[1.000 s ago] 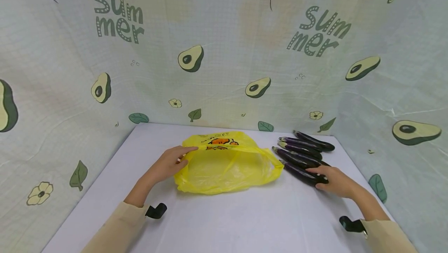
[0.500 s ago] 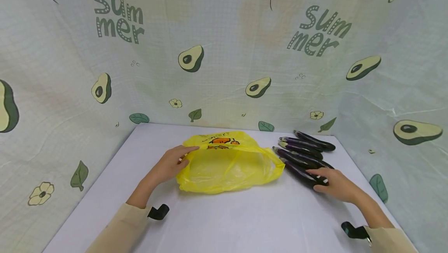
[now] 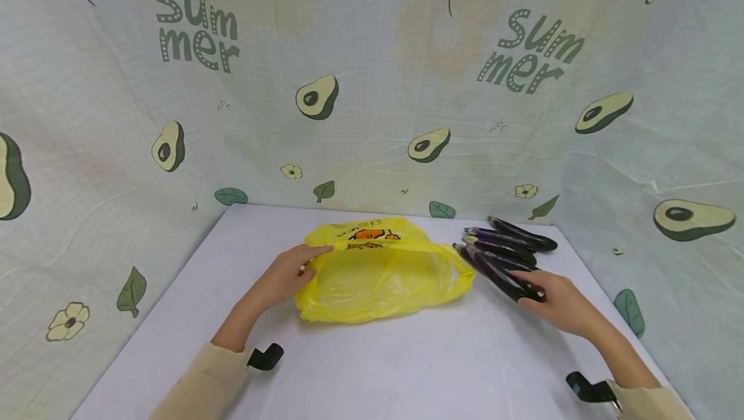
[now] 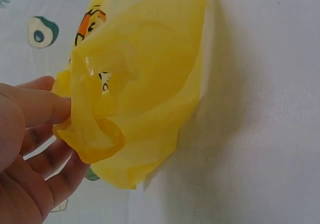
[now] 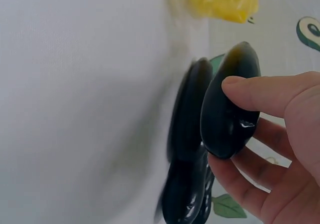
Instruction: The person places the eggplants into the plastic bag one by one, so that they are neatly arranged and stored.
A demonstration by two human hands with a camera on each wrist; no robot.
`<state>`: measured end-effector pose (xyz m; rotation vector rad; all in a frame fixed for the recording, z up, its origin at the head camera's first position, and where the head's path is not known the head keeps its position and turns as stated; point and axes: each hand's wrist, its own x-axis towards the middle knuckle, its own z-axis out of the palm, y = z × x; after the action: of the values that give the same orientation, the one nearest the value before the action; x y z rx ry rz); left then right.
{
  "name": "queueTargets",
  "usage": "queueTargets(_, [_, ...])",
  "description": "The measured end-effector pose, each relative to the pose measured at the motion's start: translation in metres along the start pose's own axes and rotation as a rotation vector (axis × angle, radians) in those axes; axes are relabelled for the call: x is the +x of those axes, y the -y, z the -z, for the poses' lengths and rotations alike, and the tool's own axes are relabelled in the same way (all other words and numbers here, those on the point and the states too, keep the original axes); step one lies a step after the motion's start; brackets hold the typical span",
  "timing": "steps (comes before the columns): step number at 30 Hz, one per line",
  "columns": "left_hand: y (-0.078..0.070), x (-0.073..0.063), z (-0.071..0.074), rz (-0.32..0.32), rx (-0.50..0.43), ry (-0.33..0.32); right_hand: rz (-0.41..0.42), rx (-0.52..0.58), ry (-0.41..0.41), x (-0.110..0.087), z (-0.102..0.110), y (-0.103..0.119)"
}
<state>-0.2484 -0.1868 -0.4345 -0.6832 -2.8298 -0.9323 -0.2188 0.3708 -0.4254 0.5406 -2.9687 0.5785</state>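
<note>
A yellow plastic bag [image 3: 378, 284] with an orange and black print lies on the table, its mouth facing me. At its left side my left hand [image 3: 283, 276] holds the bag's edge between thumb and fingers; the left wrist view shows the bag film [image 4: 150, 69] sagging open beside the thumb. My right hand [image 3: 559, 300] grips a dark purple eggplant [image 3: 498, 276] near its thick end. In the right wrist view the thumb lies on top of this eggplant [image 5: 227, 109] and the fingers curl beneath. It is raised a little above the other eggplants [image 5: 190, 114].
Several more eggplants [image 3: 506, 239] lie side by side at the table's back right, right of the bag. The white table [image 3: 383, 368] meets a printed cloth [image 3: 372, 52] with avocados at the back and sides. A black wrist camera [image 3: 265, 357] sits on each wrist.
The right hand has lifted the front eggplant off the table, up and slightly away from me, over its neighbours. The left hand and the bag have shifted very slightly right.
</note>
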Motion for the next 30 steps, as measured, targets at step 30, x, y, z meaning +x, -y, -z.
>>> queueTargets(30, [-0.014,-0.004,-0.014,-0.014,-0.046,0.004,0.103,0.022,-0.106,-0.003,0.003,0.074])
